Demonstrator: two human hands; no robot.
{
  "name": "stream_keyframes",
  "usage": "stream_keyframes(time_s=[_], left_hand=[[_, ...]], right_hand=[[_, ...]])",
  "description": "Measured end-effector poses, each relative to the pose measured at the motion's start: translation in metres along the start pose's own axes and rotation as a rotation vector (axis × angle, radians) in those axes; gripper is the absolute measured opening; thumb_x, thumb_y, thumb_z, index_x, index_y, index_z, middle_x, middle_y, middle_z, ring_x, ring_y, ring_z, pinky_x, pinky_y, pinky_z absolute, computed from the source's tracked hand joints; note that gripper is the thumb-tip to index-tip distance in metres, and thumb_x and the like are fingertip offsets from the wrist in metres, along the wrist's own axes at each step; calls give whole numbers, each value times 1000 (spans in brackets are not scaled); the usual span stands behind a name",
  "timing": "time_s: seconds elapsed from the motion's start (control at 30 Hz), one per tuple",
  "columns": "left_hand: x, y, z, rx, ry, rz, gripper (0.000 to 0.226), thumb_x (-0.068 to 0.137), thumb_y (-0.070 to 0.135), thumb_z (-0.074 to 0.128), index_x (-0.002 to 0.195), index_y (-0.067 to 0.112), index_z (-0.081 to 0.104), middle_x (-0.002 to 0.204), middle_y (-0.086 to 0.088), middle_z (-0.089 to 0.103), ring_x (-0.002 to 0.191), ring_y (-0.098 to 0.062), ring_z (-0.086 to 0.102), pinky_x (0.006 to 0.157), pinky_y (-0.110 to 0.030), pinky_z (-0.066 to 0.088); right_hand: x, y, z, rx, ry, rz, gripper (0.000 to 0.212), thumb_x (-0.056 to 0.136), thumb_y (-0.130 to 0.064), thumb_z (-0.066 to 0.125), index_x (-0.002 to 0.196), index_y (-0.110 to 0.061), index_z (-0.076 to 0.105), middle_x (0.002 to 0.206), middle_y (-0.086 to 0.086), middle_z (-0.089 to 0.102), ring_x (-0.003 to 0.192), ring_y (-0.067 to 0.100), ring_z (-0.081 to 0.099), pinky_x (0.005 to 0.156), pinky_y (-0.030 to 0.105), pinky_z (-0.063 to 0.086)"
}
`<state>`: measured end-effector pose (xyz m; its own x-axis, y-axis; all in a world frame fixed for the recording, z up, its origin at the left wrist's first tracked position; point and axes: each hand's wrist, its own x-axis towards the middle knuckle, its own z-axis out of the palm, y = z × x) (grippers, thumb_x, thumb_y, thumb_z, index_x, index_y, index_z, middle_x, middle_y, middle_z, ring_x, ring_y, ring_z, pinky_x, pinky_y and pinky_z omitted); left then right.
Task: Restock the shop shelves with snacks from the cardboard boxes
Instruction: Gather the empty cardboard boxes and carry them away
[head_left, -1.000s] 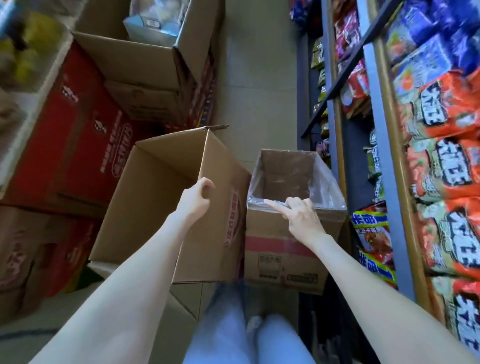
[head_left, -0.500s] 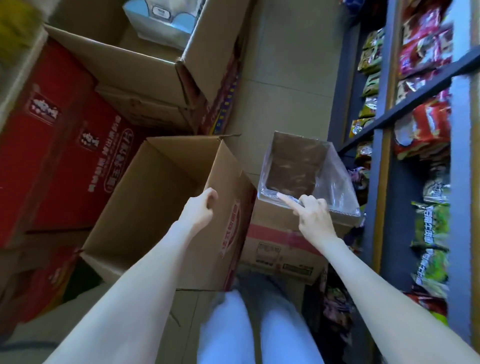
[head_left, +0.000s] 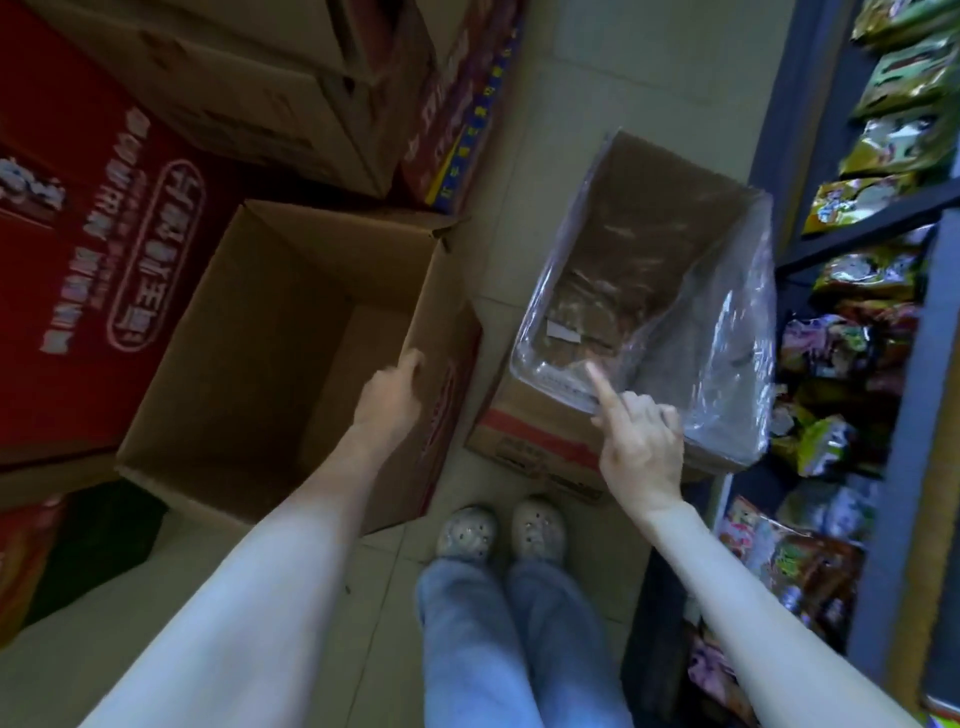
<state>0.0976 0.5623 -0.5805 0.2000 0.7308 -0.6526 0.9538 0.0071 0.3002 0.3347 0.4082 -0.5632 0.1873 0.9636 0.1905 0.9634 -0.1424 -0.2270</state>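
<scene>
The head is now tipping further down than a moment ago, so the shoes (head_left: 498, 530) are coming into view at the near edge of the floor (head_left: 571, 104). Both hands are staying on their boxes, and the right forefinger is now lifting off the rim.

The hands are working apart, one box each. The left hand (head_left: 392, 397) is gripping the near right wall of the large box (head_left: 260, 322), probably to steady or tilt it so its inside can be checked; only bare cardboard is showing there. The right hand (head_left: 644, 452) is curling its lower fingers over the near rim of the lined box (head_left: 524, 431), with the forefinger pointing straight into it. The plastic liner (head_left: 727, 338) is sagging open inside; whether any snacks are lying under it cannot be told.

Both boxes are standing side by side on the floor, the lined one just beside the foot of the shelves (head_left: 883, 208), likely for a short reach. Snack packets (head_left: 893, 150) are filling those shelves already. Farther left, red cartons (head_left: 104, 234) are standing stacked behind the large box.
</scene>
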Motion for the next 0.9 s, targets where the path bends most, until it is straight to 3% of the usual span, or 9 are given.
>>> stream_keyframes(time_s=[0.07,0.2,0.4,0.5,0.57,0.63,0.7,0.8,0.9], left_hand=[[13,-7,13,25,-3,18,52,89,-4,50,131,24,42,105,-17,62,87,-32,62,72,-40,55],[40,-21,34,6,23,-1,54,91,-5,46,136,23,38,110,-19,62,96,-35,62,82,-44,55],[72,-12,50,10,29,-53,63,93,-8,39,147,21,26,125,-23,52,111,-37,55,93,-43,48],[69,4,55,-2,-26,-75,56,98,4,40,148,25,25,146,-24,30,128,-41,41,100,-45,40],[53,17,58,29,-2,-69,53,99,16,45,148,27,27,157,-22,3,143,-43,13,114,-51,24],[22,38,57,82,61,-8,52,97,17,47,146,27,32,158,-20,-9,146,-41,-3,117,-56,13],[-23,68,52,97,-4,74,52,96,16,47,146,25,34,158,-20,-2,146,-40,5,118,-53,16],[-104,115,46,105,-293,193,54,95,13,47,147,17,34,150,-19,31,133,-35,39,107,-39,37],[-181,151,50,200,-509,289,57,92,13,50,146,8,34,142,-19,45,130,-32,45,103,-33,37]], right_hand=[[-18,-1,22,13,-42,7,53,72,15,62,121,-7,62,74,4,56,71,22,51,66,32,29],[-42,-1,56,55,-201,89,60,46,23,72,98,-6,70,75,7,58,76,23,50,64,37,42],[-56,4,95,85,-405,128,70,38,26,70,99,-9,70,80,5,58,80,21,44,62,37,45],[-52,-9,101,62,-632,161,71,61,19,64,124,-15,61,105,9,58,101,31,53,82,42,41],[-50,-17,92,45,-780,247,69,84,3,54,146,-23,37,136,8,42,129,30,36,101,40,24],[-50,-27,67,79,-814,368,74,92,-15,56,153,-27,17,153,7,23,141,27,19,110,41,15],[-56,-37,26,206,-776,536,75,93,-23,58,154,-26,15,156,6,20,143,25,15,114,42,13],[-77,-48,-48,449,-625,864,60,95,-23,57,149,-18,32,148,6,35,137,24,27,111,37,23],[-115,-54,-126,643,-497,1137,44,94,-18,59,137,-11,48,135,10,47,130,25,39,104,27,28]])
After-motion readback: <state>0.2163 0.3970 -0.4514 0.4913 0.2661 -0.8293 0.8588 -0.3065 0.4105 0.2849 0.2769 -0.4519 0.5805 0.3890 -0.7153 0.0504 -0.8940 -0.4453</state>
